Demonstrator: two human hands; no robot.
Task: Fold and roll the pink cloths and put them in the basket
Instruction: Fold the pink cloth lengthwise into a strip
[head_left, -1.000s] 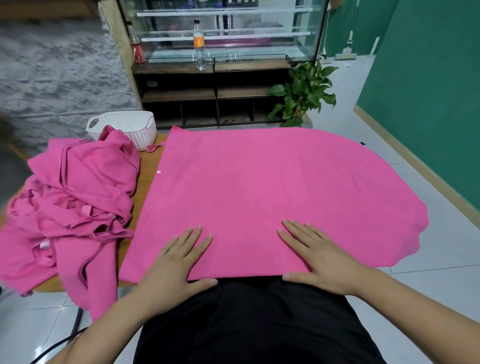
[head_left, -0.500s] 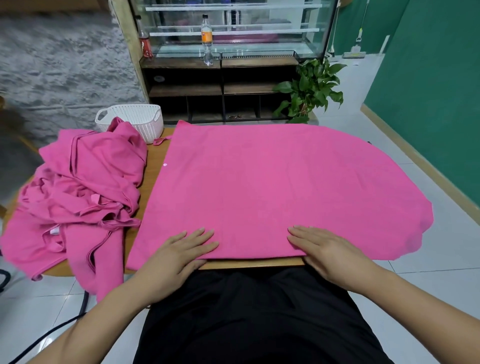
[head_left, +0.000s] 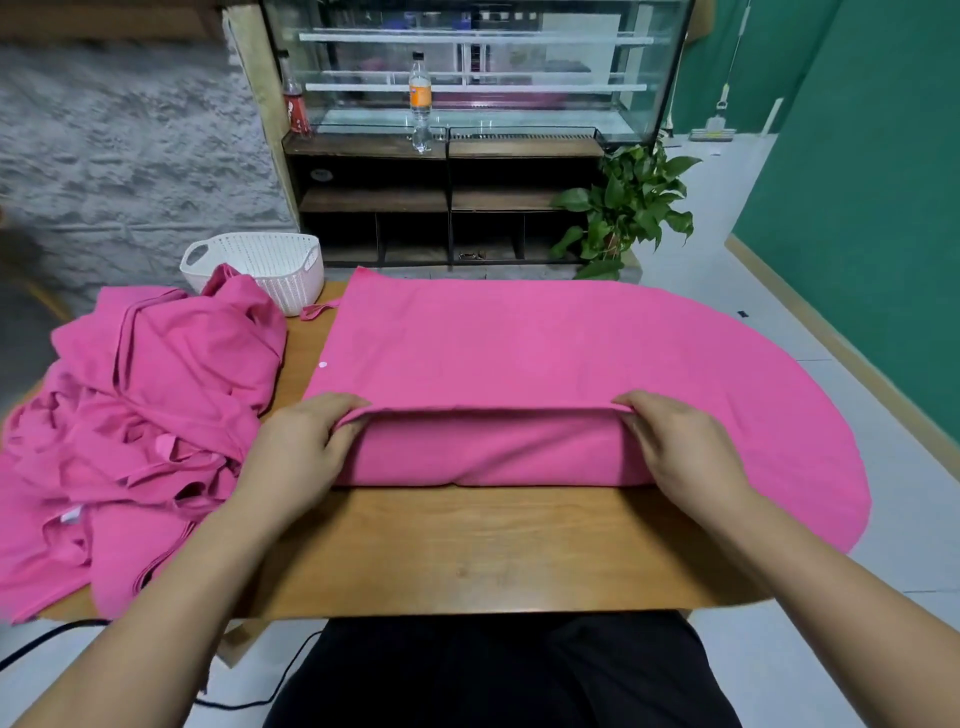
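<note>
The pink cloth (head_left: 519, 353) lies spread flat over the far half and the rounded right end of the wooden table (head_left: 467, 551). Its near edge is turned up and over into a thick, soft band that runs from one hand to the other. The left hand (head_left: 296, 447) grips the left end of the band, with its fingers curled over the top of the fold. The right hand (head_left: 680, 447) grips the right end in the same way, knuckles up and fingertips hidden under the lifted edge. The fabric looks matte and smooth, with a single crease low in the band. Near the hands the table's wood grain is bare.

To the left, a crumpled heap of pink cloths (head_left: 145, 415) spills over the table's left edge; a small white tag (head_left: 70, 515) shows in it, too small to read. At the far left corner stands a white plastic basket (head_left: 260, 260) with a woven pattern and cut-out handles, touching the heap.

Beyond the table stands a glass display case (head_left: 478, 78) on dark wooden shelves. A clear bottle with an orange label (head_left: 420, 98) and a second bottle with a red label (head_left: 296, 106) stand there, and neither label is legible. A leafy green plant (head_left: 628, 208) stands to the right, by a green wall (head_left: 857, 208).
</note>
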